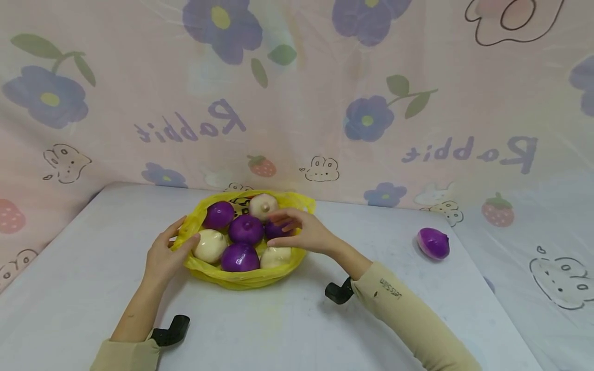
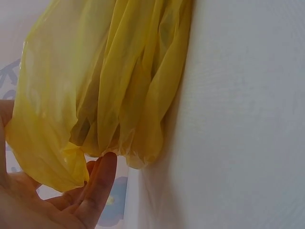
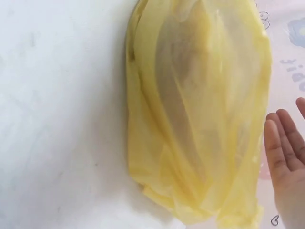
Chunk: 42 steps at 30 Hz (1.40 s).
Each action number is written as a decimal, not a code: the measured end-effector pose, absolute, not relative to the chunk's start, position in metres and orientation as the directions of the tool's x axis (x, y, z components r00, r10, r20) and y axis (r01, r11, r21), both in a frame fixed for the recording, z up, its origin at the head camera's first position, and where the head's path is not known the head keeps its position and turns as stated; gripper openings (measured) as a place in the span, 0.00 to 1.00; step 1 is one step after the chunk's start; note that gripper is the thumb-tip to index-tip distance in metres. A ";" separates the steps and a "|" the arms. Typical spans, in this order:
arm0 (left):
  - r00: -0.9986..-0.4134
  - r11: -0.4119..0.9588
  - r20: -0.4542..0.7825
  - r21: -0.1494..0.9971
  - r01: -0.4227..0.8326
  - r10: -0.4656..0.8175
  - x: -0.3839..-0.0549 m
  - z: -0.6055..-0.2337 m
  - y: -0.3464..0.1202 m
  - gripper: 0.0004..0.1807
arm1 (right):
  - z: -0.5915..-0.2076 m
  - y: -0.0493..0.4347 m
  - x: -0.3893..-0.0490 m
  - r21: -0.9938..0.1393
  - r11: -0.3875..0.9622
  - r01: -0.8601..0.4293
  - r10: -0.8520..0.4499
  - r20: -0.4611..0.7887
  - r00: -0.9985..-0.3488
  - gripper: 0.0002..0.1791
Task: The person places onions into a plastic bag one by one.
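A yellow plastic bag [image 1: 218, 278] sits on the table with its mouth spread wide. Several glossy onion-shaped pieces lie in it, some purple [image 1: 246, 230] and some white [image 1: 210, 246]. My left hand [image 1: 167, 257] holds the bag's left rim, thumb at the inner side and fingers outside; in the left wrist view the yellow film [image 2: 52, 124] passes between thumb and fingers. Over the bag's right side hovers my right hand [image 1: 303, 232], its fingers loosely extended with nothing held. It partly covers a purple piece [image 1: 275, 230] and a white one [image 1: 277, 256].
One more purple onion-shaped piece [image 1: 433, 243] lies apart on the white table [image 1: 278, 330], near the right edge. A patterned curtain [image 1: 297, 103] hangs behind the table. Black camera mounts are on the left wrist [image 1: 170, 331] and right wrist [image 1: 340, 291].
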<state>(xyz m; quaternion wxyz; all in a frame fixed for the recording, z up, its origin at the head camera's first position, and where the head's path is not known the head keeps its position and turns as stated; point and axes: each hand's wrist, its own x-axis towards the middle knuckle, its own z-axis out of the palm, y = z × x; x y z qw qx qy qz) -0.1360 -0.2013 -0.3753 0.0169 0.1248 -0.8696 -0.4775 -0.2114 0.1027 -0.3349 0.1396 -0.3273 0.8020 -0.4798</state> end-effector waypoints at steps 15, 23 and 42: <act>-0.970 0.515 -0.090 0.834 -0.198 -0.227 -0.136 -0.376 -0.201 0.38 | -0.334 0.136 -0.213 -0.885 0.261 -0.385 -0.610 0.158 -0.776 0.30; -0.968 0.513 -0.095 0.834 -0.204 -0.231 -0.137 -0.377 -0.200 0.38 | -0.334 0.150 -0.213 -0.868 0.310 -0.387 -0.589 0.144 -0.795 0.31; -0.965 0.517 -0.095 0.830 -0.212 -0.243 -0.139 -0.380 -0.199 0.38 | -0.340 0.196 -0.209 -0.863 0.382 -0.330 -0.474 0.124 -0.872 0.28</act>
